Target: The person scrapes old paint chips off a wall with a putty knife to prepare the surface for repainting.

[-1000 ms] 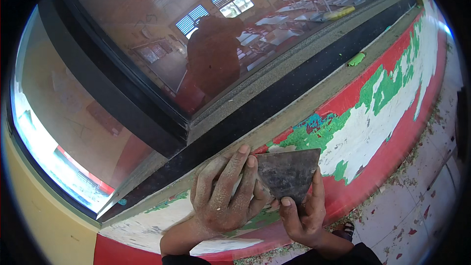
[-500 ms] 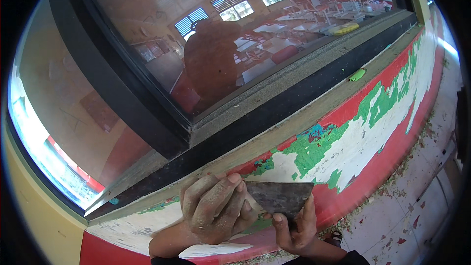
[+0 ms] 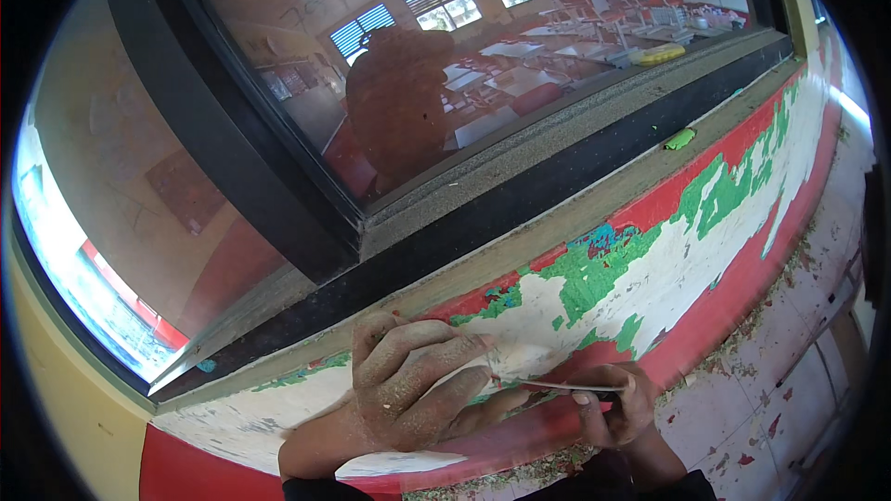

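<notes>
A paint scraper [image 3: 552,385] with a flat, dark metal blade is held in front of the wall; its blade appears nearly edge-on. My right hand [image 3: 619,405] is closed around its handle end, with the thumb on the near side. To its left is my left hand [image 3: 418,385], dusty with paint powder, its fingers bent but apart. The left fingertips reach the free end of the blade; whether they touch it is hard to see. Behind both hands, the low wall [image 3: 640,274] has peeling red, green, blue and white paint.
A dark window frame [image 3: 520,195] runs above a concrete ledge [image 3: 557,230], where a green paint chip [image 3: 680,139] lies. Through the glass are stacked chairs and tables. Paint flakes litter the tiled floor [image 3: 742,417] at lower right. A yellow object [image 3: 657,55] shows near the sill.
The scraper has turned from showing its broad face to nearly edge-on. My right hand has shifted right and upward, and my left fingers have stretched toward the blade's end.
</notes>
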`<state>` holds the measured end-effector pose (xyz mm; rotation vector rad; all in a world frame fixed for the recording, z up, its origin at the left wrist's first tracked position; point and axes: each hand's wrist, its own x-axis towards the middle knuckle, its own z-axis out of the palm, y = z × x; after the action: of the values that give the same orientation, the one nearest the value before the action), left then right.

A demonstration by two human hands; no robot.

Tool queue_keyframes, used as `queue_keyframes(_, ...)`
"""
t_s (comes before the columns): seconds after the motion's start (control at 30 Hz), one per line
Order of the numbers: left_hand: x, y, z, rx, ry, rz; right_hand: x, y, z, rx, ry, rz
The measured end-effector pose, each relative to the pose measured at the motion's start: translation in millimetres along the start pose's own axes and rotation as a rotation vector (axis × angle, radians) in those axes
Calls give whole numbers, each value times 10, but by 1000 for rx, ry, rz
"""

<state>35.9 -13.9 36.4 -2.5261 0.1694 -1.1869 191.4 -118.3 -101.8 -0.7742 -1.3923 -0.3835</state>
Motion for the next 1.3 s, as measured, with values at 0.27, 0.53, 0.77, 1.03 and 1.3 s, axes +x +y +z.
queue_keyframes(0.27,12,-2,-34,24,-141,64,-23,22,-121,77,-108,3)
queue_keyframes(0.53,-17,19,42,467,1,58,17,-61,18,84,44,394)
queue_keyframes(0.77,-84,37,49,605,-67,91,130,-6,127,105,79,374)
queue_keyframes(1.03,-101,47,78,582,-99,78,157,22,112,76,80,347)
queue_keyframes(1.3,-110,20,113,549,-96,85,113,70,86,101,54,326)
